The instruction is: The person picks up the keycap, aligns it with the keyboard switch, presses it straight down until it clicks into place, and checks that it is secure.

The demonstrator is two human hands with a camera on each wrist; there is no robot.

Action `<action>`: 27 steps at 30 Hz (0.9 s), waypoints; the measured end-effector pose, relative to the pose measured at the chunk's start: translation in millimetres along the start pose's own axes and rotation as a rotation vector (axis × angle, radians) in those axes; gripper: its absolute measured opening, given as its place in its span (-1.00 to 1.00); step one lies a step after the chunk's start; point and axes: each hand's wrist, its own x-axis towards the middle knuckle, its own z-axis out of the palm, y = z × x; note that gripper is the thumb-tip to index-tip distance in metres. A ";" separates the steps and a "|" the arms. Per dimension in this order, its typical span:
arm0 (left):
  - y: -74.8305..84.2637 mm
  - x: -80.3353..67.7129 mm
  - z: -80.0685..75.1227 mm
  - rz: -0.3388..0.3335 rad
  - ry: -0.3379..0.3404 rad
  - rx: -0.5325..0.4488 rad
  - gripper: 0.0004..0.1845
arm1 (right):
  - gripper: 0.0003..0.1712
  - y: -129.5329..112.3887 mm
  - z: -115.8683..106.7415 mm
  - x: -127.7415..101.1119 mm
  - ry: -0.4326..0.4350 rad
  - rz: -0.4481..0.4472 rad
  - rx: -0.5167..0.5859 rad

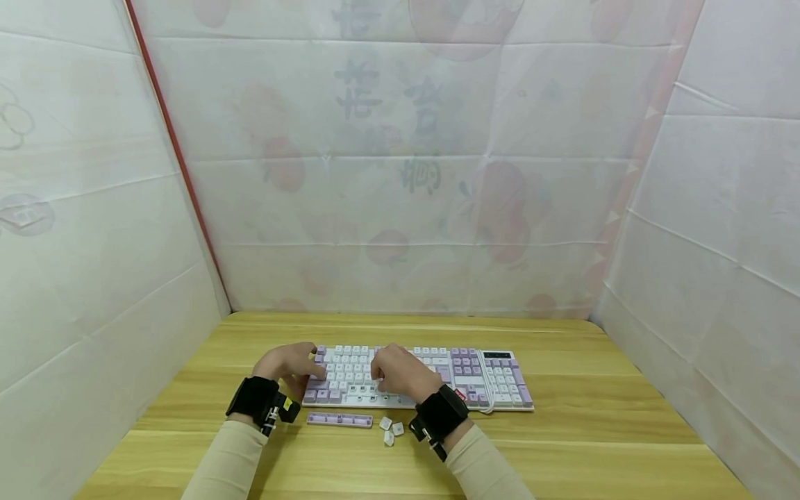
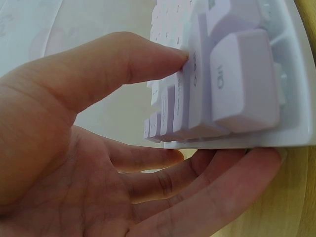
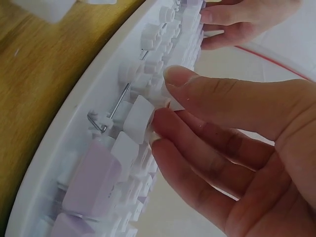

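A white and purple keyboard [image 1: 431,378] lies on the wooden table [image 1: 594,430]. My left hand [image 1: 298,367] grips its left end, with the thumb [image 2: 148,61] on the edge keys and the fingers [image 2: 197,173] under the case. My right hand [image 1: 384,378] is over the bottom row near the middle. There it pinches a white keycap [image 3: 139,117] between thumb [image 3: 197,89] and forefinger. Beside that keycap, bare switch posts and a metal stabiliser wire [image 3: 112,109] show where the long key is off.
A long purple key [image 1: 339,419] lies on the table just in front of the keyboard, with three loose white keycaps [image 1: 390,429] to its right. White sheeted walls close in the table on the left, back and right. Black wrist straps sit on both forearms.
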 end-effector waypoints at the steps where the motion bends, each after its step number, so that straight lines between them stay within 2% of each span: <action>1: -0.3 0.3 0.2 -0.002 0.000 0.001 -0.12 | -0.81 0.1 0.4 0.3 0.000 0.006 0.000; 27: 1.1 -2.3 0.9 -0.011 -0.001 -0.031 -0.15 | -0.84 0.9 3.8 3.3 0.020 0.013 -0.003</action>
